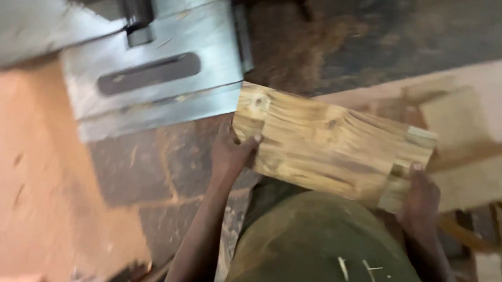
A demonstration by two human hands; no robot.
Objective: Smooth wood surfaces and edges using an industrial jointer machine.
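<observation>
I hold a flat wooden board [325, 145] with knots and yellow-brown grain level in front of my waist. My left hand [231, 154] grips its left end, thumb on top. On the right end my right hand [420, 197] clasps the notched corner. The board's left corner lies close to the edge of a grey metal machine table [151, 73] that has a long dark slot. My olive green garment [320, 247] fills the view below the board.
A heap of sawdust [293, 40] lies behind the machine table. Pale wooden planks [480, 130] are stacked at the right. A reddish-brown surface [25, 180] spreads at the left, with paved floor [157, 176] between it and me.
</observation>
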